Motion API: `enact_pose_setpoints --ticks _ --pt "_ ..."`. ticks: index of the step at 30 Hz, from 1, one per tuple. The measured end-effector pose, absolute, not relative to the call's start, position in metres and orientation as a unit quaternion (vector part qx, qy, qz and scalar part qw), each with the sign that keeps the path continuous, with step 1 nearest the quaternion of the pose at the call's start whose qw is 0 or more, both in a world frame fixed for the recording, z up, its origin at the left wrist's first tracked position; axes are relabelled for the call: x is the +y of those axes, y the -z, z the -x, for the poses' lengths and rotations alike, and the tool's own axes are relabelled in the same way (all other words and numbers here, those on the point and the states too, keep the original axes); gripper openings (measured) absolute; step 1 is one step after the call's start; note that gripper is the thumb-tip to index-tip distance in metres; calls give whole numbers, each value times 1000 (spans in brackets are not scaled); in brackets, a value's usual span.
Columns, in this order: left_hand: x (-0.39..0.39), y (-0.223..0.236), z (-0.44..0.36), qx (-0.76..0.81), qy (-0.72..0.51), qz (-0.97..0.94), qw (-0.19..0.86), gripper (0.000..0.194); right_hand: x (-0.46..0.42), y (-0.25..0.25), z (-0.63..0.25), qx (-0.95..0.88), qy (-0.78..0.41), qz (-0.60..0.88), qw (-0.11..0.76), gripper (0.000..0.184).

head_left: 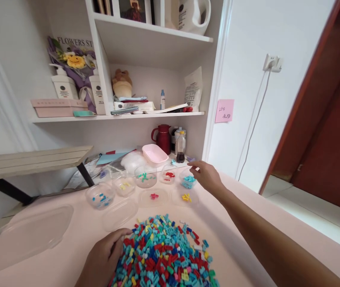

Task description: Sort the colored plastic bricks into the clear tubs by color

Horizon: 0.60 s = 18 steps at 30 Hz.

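The toy-brick pile (pixel 164 255) touches my left hand (pixel 105 253). My right hand (pixel 208 176), farther off, hangs beside the turquoise bricks (pixel 188 182); whether either loosely curled hand grips anything, I cannot tell.

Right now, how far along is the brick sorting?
Early, I'd judge. Done: small one-colour groups, such as green bricks, red bricks and pink bricks. In hand: the right hand is at the light blue tub; whether it holds a brick is unclear. The left hand is beside the pile. Left: that large mixed pile.
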<state>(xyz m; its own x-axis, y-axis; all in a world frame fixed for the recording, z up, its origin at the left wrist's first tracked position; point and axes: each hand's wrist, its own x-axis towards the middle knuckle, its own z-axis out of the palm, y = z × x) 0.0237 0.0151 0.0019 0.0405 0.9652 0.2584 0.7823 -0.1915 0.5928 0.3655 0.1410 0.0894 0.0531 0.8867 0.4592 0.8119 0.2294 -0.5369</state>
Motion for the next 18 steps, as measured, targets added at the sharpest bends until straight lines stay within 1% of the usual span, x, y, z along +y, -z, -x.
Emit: enact_pose_setpoints --ticks 2,4,5,7,9,11,14,18 --pt "13 -4 -26 625 -311 -700 151 34 127 -81 -362 -671 -169 578 433 24" --pt "12 -7 -27 625 -312 -698 154 33 113 -73 -357 -665 -305 513 448 25" --pt "11 -7 -28 623 -313 -700 155 33 106 -69 -355 -675 -353 487 427 26" --pt "11 -7 -28 619 -313 -703 157 33 97 -61 -353 -712 -405 456 348 24" --pt "10 -7 -28 619 -311 -704 156 33 91 -54 -353 -747 -415 446 268 21" --pt "10 -7 -28 620 -308 -706 152 32 88 -49 -353 -771 -402 444 217 19" --pt "11 -8 -28 623 -303 -706 147 32 85 -45 -354 -799 -347 459 173 19" --pt "12 -8 -28 626 -297 -706 144 32 82 -45 -351 -825 -236 495 135 18"
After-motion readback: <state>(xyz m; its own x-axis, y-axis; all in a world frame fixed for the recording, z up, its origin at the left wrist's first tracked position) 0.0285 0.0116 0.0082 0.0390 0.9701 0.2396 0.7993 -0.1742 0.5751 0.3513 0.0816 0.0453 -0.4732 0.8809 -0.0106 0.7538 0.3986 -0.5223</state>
